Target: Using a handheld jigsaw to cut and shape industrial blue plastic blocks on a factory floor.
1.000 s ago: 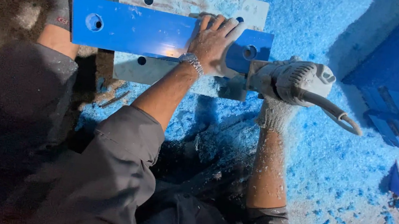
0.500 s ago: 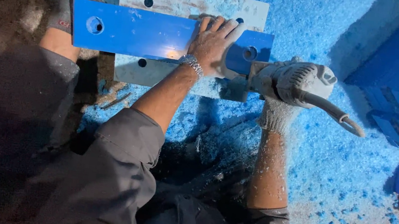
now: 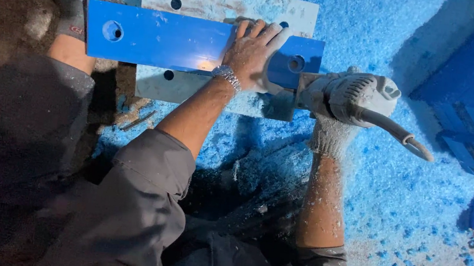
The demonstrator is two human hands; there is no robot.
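Head view: the left hand [image 3: 255,55] lay flat, fingers spread, pressing the blue bar [image 3: 164,38] near its right end. The bar lay across a pale plate [image 3: 228,1] on the shavings-covered floor [image 3: 362,183]. The right hand [image 3: 332,135], dust-coated, was clamped around the grey power tool [image 3: 351,95], whose nose touched the bar's right end.

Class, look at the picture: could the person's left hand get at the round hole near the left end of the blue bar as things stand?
Probably yes. The left hand lies flat on the blue bar, and the bar's top between it and the hole is bare. The right hand holds the power tool at the other end.
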